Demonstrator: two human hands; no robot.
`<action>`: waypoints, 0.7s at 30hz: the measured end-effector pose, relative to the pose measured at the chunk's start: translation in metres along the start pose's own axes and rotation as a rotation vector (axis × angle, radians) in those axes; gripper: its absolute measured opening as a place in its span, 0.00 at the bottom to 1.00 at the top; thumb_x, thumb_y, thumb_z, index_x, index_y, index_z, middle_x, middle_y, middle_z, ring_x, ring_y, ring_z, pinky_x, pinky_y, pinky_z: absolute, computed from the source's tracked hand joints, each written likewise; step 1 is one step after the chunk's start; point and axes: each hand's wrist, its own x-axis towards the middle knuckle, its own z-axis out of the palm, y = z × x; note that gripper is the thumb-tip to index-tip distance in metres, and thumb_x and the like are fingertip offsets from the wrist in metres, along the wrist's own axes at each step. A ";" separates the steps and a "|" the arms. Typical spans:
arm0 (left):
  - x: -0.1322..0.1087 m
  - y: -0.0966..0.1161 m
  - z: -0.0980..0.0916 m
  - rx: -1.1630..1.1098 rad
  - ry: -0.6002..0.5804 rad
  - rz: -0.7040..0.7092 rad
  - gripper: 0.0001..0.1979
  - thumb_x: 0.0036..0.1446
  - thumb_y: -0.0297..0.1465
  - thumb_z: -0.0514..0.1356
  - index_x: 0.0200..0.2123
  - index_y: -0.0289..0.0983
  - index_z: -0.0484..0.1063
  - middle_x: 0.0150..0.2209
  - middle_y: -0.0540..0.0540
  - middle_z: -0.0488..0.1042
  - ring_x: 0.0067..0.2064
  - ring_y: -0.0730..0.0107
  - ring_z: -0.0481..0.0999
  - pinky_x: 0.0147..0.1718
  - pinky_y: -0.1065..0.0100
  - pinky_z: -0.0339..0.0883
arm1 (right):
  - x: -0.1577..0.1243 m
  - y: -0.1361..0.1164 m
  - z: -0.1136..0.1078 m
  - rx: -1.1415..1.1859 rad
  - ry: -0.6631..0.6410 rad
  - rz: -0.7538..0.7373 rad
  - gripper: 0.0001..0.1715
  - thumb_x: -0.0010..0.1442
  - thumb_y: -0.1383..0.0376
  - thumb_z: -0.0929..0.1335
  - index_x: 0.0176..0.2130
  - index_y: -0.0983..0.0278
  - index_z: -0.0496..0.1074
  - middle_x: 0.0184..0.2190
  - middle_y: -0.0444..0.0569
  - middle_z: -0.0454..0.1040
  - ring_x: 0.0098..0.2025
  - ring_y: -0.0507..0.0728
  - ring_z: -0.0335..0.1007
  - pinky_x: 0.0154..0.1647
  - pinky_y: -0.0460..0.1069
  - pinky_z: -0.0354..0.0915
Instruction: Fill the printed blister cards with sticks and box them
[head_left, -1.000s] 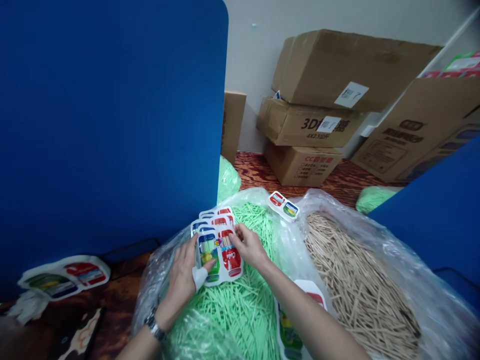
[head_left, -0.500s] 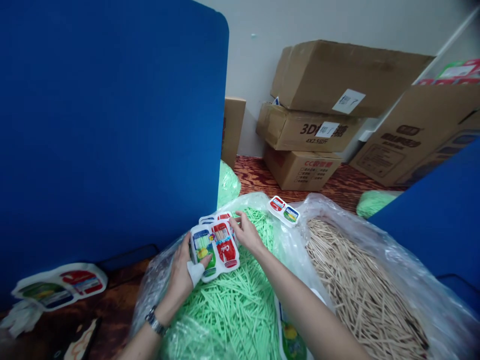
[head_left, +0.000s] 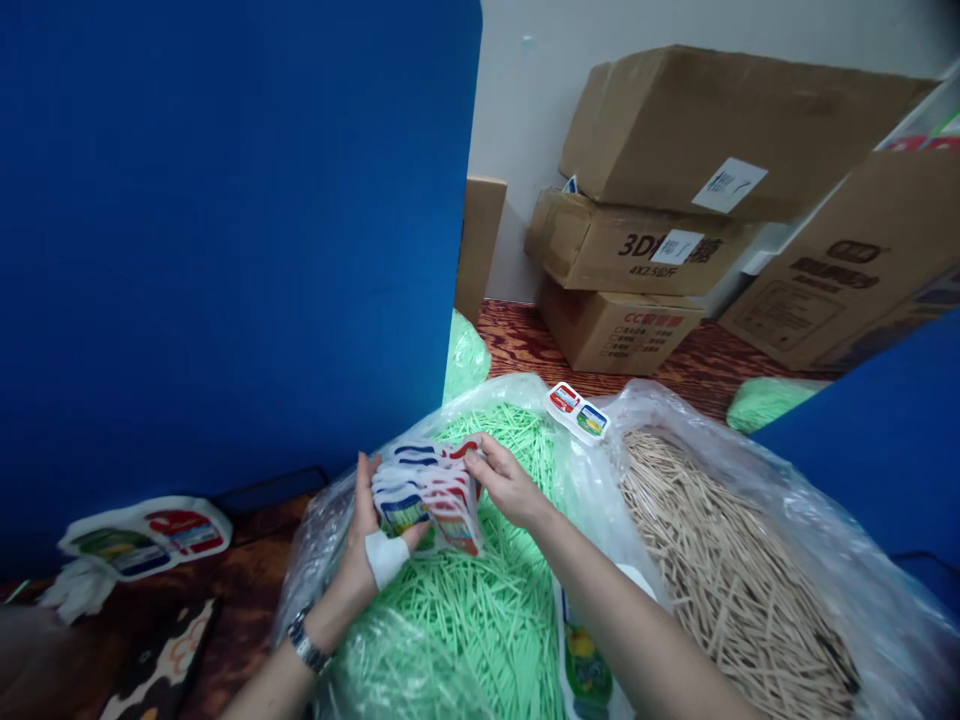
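Note:
Both of my hands hold a stack of small printed plastic trays (head_left: pixel 427 492) above a heap of green sticks (head_left: pixel 465 610). My left hand (head_left: pixel 367 545), with a white bandage on its thumb and a watch on the wrist, grips the stack's left side. My right hand (head_left: pixel 506 482) pinches the stack's right edge with its fingers closed on it. The stack looks blurred and tilted. A single tray (head_left: pixel 577 411) lies on the bag's rim between the green sticks and a heap of tan sticks (head_left: pixel 720 560).
Clear plastic bags (head_left: pixel 757 450) hold both heaps. A blue partition (head_left: pixel 225 240) stands at the left, another at the right (head_left: pixel 877 440). More trays (head_left: pixel 146 535) lie on the brown table at the left. Cardboard boxes (head_left: pixel 675 200) are stacked behind. Another tray (head_left: pixel 589 670) lies under my right forearm.
The fanned trays have been gathered into a tighter, tilted stack between both hands. The view has shifted slightly to the left.

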 end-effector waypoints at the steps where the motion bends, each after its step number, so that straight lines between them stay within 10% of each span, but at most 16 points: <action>1: -0.003 0.002 -0.002 -0.038 -0.026 -0.003 0.59 0.46 0.34 0.67 0.66 0.46 0.24 0.68 0.37 0.45 0.65 0.50 0.53 0.61 0.49 0.49 | -0.007 -0.002 0.001 0.013 -0.030 0.006 0.15 0.63 0.53 0.61 0.39 0.61 0.67 0.28 0.43 0.70 0.27 0.51 0.67 0.28 0.46 0.64; 6: -0.005 0.007 -0.014 -0.144 -0.162 -0.048 0.60 0.43 0.35 0.69 0.67 0.38 0.28 0.63 0.31 0.58 0.61 0.47 0.62 0.60 0.49 0.54 | -0.030 -0.004 0.004 -0.041 -0.095 0.006 0.28 0.64 0.47 0.57 0.55 0.60 0.61 0.47 0.51 0.71 0.47 0.56 0.69 0.50 0.52 0.63; 11: 0.005 0.006 -0.021 -0.143 -0.239 -0.010 0.55 0.43 0.32 0.70 0.67 0.38 0.37 0.61 0.33 0.62 0.60 0.48 0.64 0.60 0.47 0.54 | -0.050 -0.002 -0.001 -0.189 -0.248 -0.108 0.60 0.54 0.38 0.61 0.67 0.63 0.25 0.65 0.60 0.50 0.66 0.64 0.46 0.65 0.61 0.44; 14: 0.009 0.002 -0.020 -0.107 -0.271 0.041 0.53 0.45 0.31 0.68 0.67 0.39 0.38 0.63 0.34 0.58 0.61 0.49 0.63 0.59 0.47 0.55 | -0.058 0.007 0.012 -0.444 -0.178 -0.105 0.74 0.44 0.44 0.73 0.66 0.64 0.23 0.67 0.64 0.40 0.67 0.71 0.38 0.64 0.64 0.45; 21: 0.023 0.034 -0.001 -0.108 -0.121 0.161 0.48 0.42 0.34 0.70 0.64 0.38 0.51 0.56 0.37 0.70 0.53 0.46 0.72 0.53 0.47 0.65 | -0.051 -0.016 0.022 -0.513 0.144 -0.257 0.65 0.53 0.65 0.71 0.65 0.63 0.19 0.55 0.56 0.66 0.57 0.61 0.64 0.57 0.57 0.62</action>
